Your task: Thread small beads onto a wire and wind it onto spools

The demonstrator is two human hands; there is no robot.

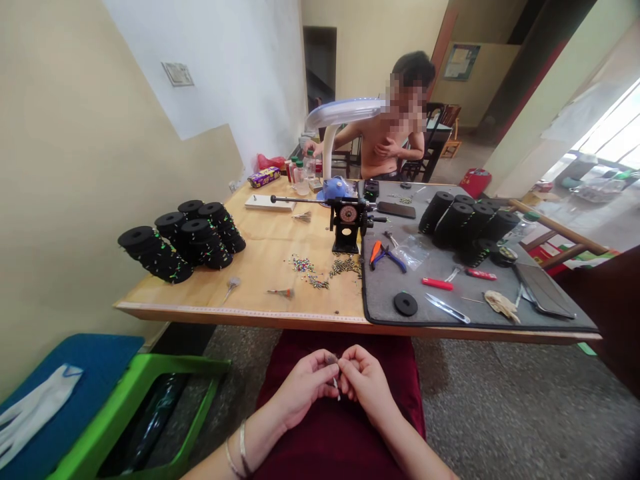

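Note:
Both hands meet above a dark red cloth (340,440) in front of the table edge. My left hand (309,381) pinches a small thin thing with a whitish lower end (337,387); its kind is too small to tell. Against it, my right hand (364,383) is closed with thumb and forefinger pressed together, fingertips touching those of the left. What lies between the right fingertips is hidden. On the table ahead are loose small coloured beads (303,264), a pile of brownish bits (345,267) and a small bundle with an orange band (283,292).
A black hand-crank winder (346,227) stands mid-table. Black foam spools stand left (140,239) and right (457,220). On the grey mat (390,283) lie pliers (387,259), tweezers (447,308) and a black disc (405,304). A person (385,143) sits opposite behind a lamp (345,112).

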